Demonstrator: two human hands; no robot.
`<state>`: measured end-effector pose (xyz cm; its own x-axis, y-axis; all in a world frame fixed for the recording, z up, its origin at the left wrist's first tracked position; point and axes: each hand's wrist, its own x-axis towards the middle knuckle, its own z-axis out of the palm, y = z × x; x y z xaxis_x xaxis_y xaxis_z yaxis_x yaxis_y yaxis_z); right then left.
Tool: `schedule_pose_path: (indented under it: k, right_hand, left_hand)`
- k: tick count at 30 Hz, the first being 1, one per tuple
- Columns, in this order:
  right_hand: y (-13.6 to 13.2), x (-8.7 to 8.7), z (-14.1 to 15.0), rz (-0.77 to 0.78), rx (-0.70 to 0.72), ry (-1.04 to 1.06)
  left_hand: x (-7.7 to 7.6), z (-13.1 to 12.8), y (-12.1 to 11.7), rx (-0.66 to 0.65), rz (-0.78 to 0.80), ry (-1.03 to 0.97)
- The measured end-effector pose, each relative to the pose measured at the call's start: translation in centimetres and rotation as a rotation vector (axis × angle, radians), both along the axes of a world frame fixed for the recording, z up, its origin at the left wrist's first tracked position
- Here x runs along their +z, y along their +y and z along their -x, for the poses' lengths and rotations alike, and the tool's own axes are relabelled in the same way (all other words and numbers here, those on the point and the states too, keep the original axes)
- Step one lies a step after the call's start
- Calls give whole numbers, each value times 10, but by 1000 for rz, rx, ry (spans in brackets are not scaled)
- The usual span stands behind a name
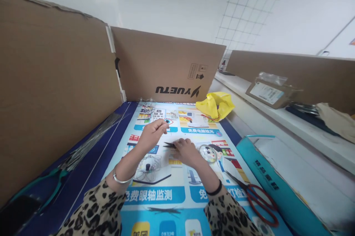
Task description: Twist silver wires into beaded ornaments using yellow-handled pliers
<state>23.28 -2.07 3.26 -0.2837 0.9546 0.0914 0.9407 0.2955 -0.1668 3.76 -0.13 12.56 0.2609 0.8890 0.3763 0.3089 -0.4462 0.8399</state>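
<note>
My left hand [154, 132] is raised over the printed mat, its thumb and fingertips pinched together; whatever lies in the pinch is too small to make out. Just to its right and lower, my right hand [187, 151] grips a dark tool with two slim pointed jaws [169, 144], the tips slightly apart and aimed left. The jaws are apart from my left fingers, and its handles are hidden in my palm. Below my left hand lies a loose tangle of thin wire [152, 171] around a small black piece [148, 167]. A clear round roll [208, 154] sits right of my right hand.
Red-handled scissors [259, 199] lie at right beside a teal box [273, 182]. A yellow bag [219, 106] is at the back right. Bundled wires [94, 143] and teal-handled pliers [51, 184] lie at left. Short dark strands [165, 210] are in front. Cardboard panels [166, 62] stand behind and left.
</note>
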Motion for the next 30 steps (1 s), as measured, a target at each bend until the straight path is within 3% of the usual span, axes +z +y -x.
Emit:
schedule_pose_path:
  k: [8, 17, 23, 30]
  right_hand:
    - [8, -25, 10, -164, -133, -138]
    - [18, -42, 14, -191, -214, -19]
    - [17, -23, 6, -222, -227, 285]
    - [-1, 17, 21, -333, -39, 555]
  left_hand:
    - [6, 8, 3, -78, 168, -337]
    - [13, 10, 1, -137, 320, -392]
    - [15, 13, -1, -143, 303, -409]
    - [20, 13, -5, -124, 305, -391]
